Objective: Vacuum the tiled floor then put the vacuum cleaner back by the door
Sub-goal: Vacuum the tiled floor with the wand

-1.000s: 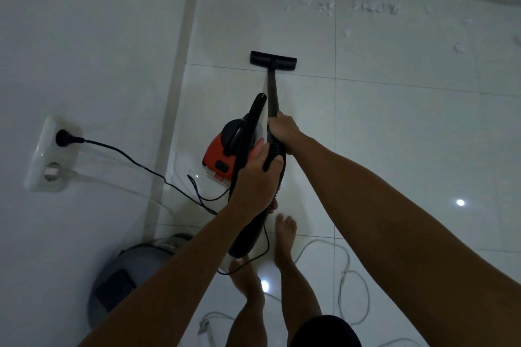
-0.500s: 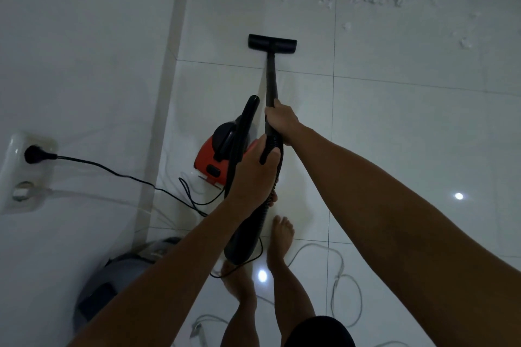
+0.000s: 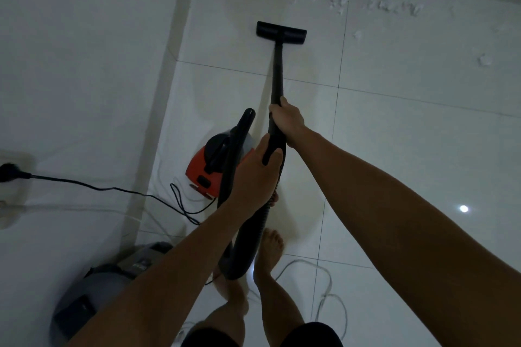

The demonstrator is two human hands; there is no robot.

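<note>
both hands on the black wand (image 3: 276,76), centre frame: right hand (image 3: 287,118) wrapped round it higher up, left hand (image 3: 253,175) gripping the handle end w/ hose (image 3: 248,245) below. floor head (image 3: 281,33) flat on tiled floor (image 3: 394,127), upper centre. 1 red vacuum body (image 3: 207,169) by wall, mid-left. white scraps (image 3: 341,3) top right. 1 plug (image 3: 10,172) in socket, left edge. 2 bare feet, bottom.

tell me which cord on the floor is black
The cord running from the wall plug to the red vacuum; the looped one by the feet is white.
</note>
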